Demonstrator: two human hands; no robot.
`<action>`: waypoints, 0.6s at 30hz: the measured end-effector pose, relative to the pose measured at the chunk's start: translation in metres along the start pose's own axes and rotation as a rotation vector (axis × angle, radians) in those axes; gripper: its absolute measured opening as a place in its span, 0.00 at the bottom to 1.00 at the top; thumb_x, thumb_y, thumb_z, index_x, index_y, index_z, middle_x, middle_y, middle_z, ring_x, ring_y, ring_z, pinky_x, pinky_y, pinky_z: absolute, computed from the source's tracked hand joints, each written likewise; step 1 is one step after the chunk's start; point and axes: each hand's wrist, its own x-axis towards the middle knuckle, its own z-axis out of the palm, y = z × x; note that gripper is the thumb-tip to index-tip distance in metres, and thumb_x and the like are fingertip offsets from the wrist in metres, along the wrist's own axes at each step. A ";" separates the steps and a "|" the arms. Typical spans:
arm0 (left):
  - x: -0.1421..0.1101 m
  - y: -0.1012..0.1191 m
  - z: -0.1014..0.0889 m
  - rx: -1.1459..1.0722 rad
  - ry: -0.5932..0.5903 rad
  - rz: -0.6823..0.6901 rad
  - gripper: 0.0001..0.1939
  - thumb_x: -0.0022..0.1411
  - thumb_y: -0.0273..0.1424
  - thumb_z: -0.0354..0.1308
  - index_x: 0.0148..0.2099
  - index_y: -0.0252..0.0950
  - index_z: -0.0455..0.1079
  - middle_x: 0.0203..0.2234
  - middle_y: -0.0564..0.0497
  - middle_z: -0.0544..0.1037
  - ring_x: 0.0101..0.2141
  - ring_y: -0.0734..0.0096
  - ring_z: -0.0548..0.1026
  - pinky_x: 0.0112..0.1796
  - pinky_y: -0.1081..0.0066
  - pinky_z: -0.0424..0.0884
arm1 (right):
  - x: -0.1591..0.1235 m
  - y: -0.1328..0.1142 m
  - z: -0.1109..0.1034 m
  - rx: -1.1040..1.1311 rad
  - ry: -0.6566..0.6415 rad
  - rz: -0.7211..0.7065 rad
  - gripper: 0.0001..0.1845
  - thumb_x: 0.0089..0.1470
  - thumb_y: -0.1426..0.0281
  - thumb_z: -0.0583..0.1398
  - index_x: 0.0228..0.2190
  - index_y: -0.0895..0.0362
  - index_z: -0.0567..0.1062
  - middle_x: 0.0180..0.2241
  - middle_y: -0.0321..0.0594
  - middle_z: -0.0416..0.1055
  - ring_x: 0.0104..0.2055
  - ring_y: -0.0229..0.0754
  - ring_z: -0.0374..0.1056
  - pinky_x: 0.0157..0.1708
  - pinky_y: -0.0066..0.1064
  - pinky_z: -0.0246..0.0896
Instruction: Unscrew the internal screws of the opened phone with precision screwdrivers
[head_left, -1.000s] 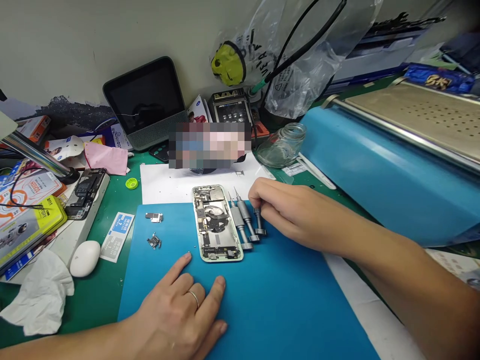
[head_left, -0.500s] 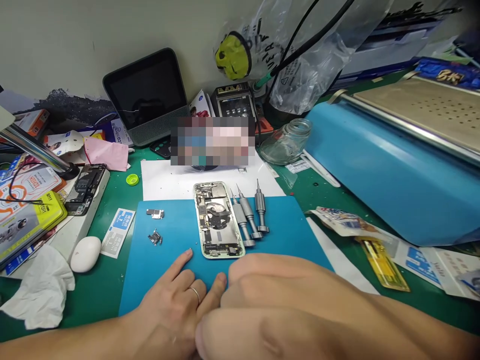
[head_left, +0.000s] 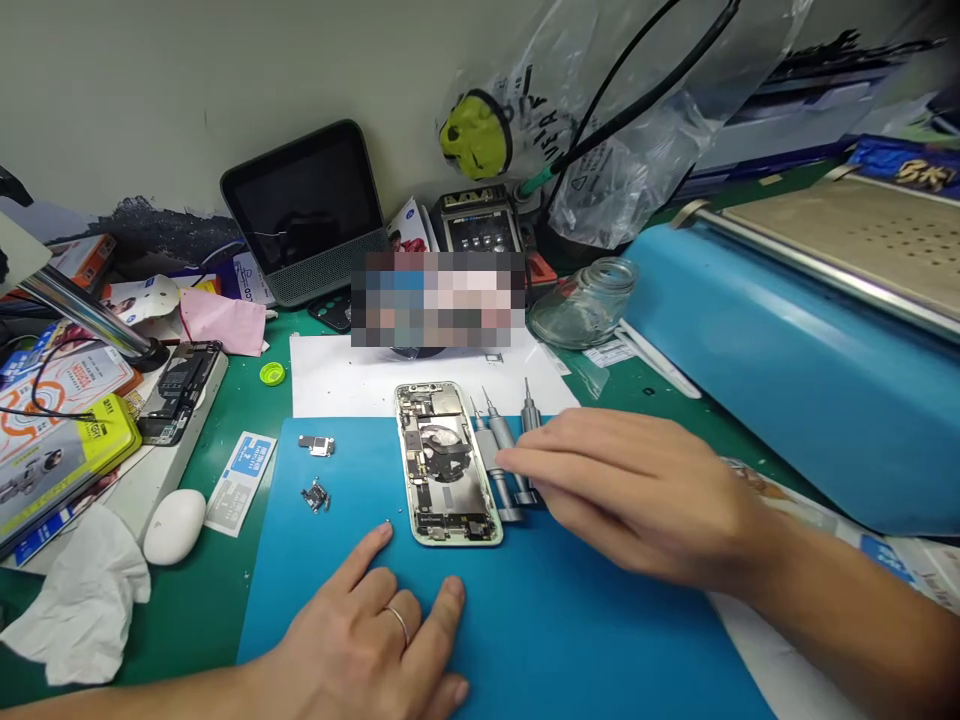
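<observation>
My left hand [head_left: 360,635] rests on the blue mat [head_left: 600,630], holding nothing, with some fingers stretched out and others bent. One fingertip lies beside a tiny screw-like bit. An opened phone [head_left: 448,470] with bare inner parts lies in front of it. My right hand [head_left: 637,490] is over several grey precision screwdrivers [head_left: 504,450] at the phone's right. Its fingers are stretched out, partly covering the rightmost screwdriver [head_left: 530,405]; its thumb is hidden. A small metal plate [head_left: 317,446] and a little cluster of parts [head_left: 316,495] lie on the mat's left.
White paper [head_left: 330,375] lies behind the mat. At the left are a white earbud case [head_left: 175,527], a crumpled tissue [head_left: 79,600] and another opened phone [head_left: 180,390]. A glass jar [head_left: 585,305] and a large blue machine [head_left: 750,380] stand at the right.
My right hand has moved from near my left hand up and right to the screwdrivers. My left hand stays on the mat. The whole view has shifted slightly.
</observation>
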 end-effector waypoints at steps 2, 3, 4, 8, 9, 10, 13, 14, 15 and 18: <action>-0.001 -0.001 0.002 -0.002 0.010 0.001 0.21 0.79 0.33 0.41 0.57 0.25 0.70 0.24 0.51 0.76 0.25 0.67 0.74 0.52 0.46 0.76 | 0.000 0.010 -0.001 -0.011 -0.058 0.004 0.09 0.64 0.78 0.56 0.41 0.58 0.75 0.35 0.42 0.78 0.36 0.42 0.72 0.36 0.33 0.67; -0.001 -0.001 0.003 -0.002 0.012 0.002 0.21 0.79 0.33 0.41 0.57 0.25 0.70 0.24 0.51 0.76 0.25 0.67 0.74 0.51 0.46 0.76 | -0.001 0.012 -0.001 -0.019 -0.089 0.013 0.09 0.64 0.77 0.55 0.39 0.58 0.75 0.33 0.42 0.77 0.35 0.42 0.71 0.34 0.33 0.66; -0.001 -0.001 0.003 -0.003 0.014 0.001 0.22 0.79 0.33 0.40 0.57 0.25 0.70 0.24 0.51 0.76 0.25 0.67 0.74 0.51 0.46 0.77 | -0.001 0.014 -0.001 -0.028 -0.125 0.034 0.09 0.64 0.77 0.55 0.37 0.58 0.75 0.32 0.42 0.76 0.34 0.42 0.71 0.33 0.33 0.65; -0.001 -0.001 0.003 -0.003 0.027 0.005 0.22 0.79 0.33 0.40 0.57 0.25 0.70 0.25 0.51 0.77 0.24 0.67 0.75 0.50 0.45 0.77 | -0.001 0.013 -0.001 -0.048 -0.206 0.079 0.12 0.65 0.76 0.53 0.35 0.58 0.76 0.31 0.42 0.74 0.33 0.43 0.68 0.32 0.34 0.60; -0.001 -0.001 0.003 -0.003 0.027 0.006 0.22 0.79 0.33 0.40 0.57 0.25 0.70 0.25 0.51 0.77 0.24 0.67 0.75 0.50 0.45 0.77 | -0.001 0.012 -0.002 -0.048 -0.217 0.085 0.12 0.65 0.76 0.53 0.35 0.58 0.76 0.31 0.41 0.73 0.33 0.43 0.68 0.32 0.35 0.60; -0.001 -0.001 0.003 -0.003 0.026 0.006 0.22 0.79 0.33 0.40 0.57 0.25 0.70 0.25 0.51 0.77 0.24 0.67 0.75 0.51 0.45 0.77 | -0.001 0.011 -0.002 -0.047 -0.224 0.089 0.12 0.65 0.76 0.53 0.35 0.58 0.76 0.31 0.41 0.73 0.33 0.44 0.67 0.33 0.35 0.60; -0.001 -0.001 0.004 0.002 0.027 0.008 0.22 0.79 0.34 0.41 0.57 0.25 0.71 0.24 0.51 0.76 0.24 0.67 0.74 0.51 0.45 0.77 | -0.001 0.009 -0.001 -0.047 -0.239 0.088 0.13 0.65 0.76 0.52 0.35 0.58 0.76 0.31 0.42 0.73 0.33 0.44 0.66 0.33 0.35 0.60; -0.001 -0.001 0.004 0.003 0.027 0.007 0.22 0.79 0.34 0.41 0.57 0.25 0.71 0.24 0.51 0.76 0.24 0.67 0.74 0.51 0.45 0.77 | -0.002 0.009 0.000 -0.046 -0.243 0.089 0.13 0.65 0.77 0.52 0.35 0.58 0.76 0.32 0.42 0.73 0.33 0.44 0.66 0.34 0.35 0.60; -0.001 -0.001 0.004 0.003 0.028 0.007 0.22 0.79 0.34 0.41 0.57 0.25 0.71 0.24 0.51 0.76 0.24 0.67 0.74 0.51 0.45 0.77 | -0.002 0.010 0.000 -0.045 -0.248 0.091 0.13 0.65 0.76 0.52 0.35 0.58 0.76 0.32 0.42 0.73 0.34 0.44 0.66 0.34 0.36 0.60; -0.001 -0.002 0.004 0.000 0.029 0.006 0.22 0.79 0.34 0.40 0.57 0.25 0.71 0.25 0.50 0.77 0.24 0.67 0.75 0.51 0.45 0.77 | -0.003 0.011 0.001 -0.034 -0.263 0.103 0.12 0.65 0.76 0.53 0.35 0.58 0.76 0.33 0.42 0.73 0.35 0.44 0.67 0.35 0.35 0.61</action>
